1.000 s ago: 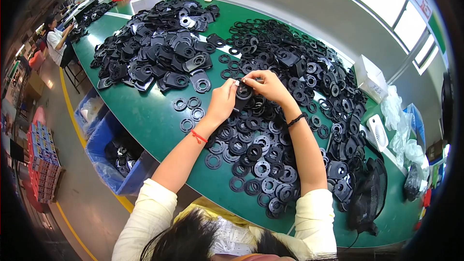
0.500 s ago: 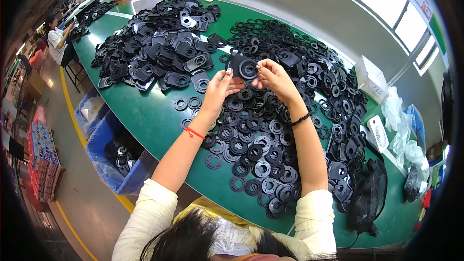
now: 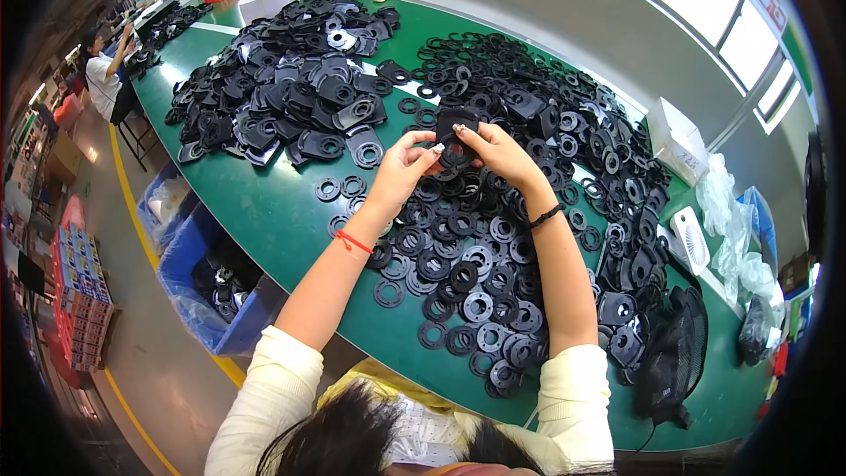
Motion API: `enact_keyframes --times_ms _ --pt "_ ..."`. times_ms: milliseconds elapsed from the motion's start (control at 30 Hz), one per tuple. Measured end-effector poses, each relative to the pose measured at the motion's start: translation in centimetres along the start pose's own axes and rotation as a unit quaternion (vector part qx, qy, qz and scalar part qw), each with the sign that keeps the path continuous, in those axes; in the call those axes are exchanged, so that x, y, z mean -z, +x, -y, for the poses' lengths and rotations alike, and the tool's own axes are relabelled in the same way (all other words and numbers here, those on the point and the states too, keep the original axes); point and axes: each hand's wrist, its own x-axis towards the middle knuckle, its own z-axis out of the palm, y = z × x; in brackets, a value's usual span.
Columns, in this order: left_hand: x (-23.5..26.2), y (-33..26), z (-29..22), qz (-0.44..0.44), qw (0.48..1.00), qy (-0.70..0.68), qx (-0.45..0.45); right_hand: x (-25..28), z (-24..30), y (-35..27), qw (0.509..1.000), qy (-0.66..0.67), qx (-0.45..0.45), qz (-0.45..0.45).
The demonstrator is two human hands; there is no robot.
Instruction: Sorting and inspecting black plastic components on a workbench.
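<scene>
Between my two hands, above the heap of rings, is a black plastic plate with a round hole (image 3: 457, 122). My left hand (image 3: 411, 164) grips its lower left side, fingers bent and thumb against it. On its right side my right hand (image 3: 497, 153) holds on, thumb laid across the front. Whether a ring sits in the plate's hole is hard to tell behind my fingers. Loose black rings (image 3: 477, 307) lie heaped below and around my hands. Left of them rises a big pile of similar black plates (image 3: 291, 92), some with shiny faces.
The green table (image 3: 291, 251) carries a white box (image 3: 677, 141), a small white fan (image 3: 690, 240), clear plastic bags (image 3: 724, 211) and a black mesh bag (image 3: 674, 361) at the right. Blue lined bins (image 3: 216, 300) stand beside its left edge. A co-worker (image 3: 104, 79) sits far left.
The plate has been turned in my hands, its broad end now pointing away from me. My right thumb has moved onto its front. The co-worker's arm has risen.
</scene>
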Motion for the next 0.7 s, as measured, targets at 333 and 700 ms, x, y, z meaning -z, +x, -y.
enact_keyframes --times_ms 333,700 --pt "0.1 0.2 0.9 0.020 0.999 0.035 0.003 0.2 -0.5 0.0 0.997 -0.018 0.069 0.042" --pt "-0.5 0.1 1.9 -0.031 0.993 0.100 -0.060 -0.2 -0.3 0.2 0.994 -0.013 0.098 0.037"
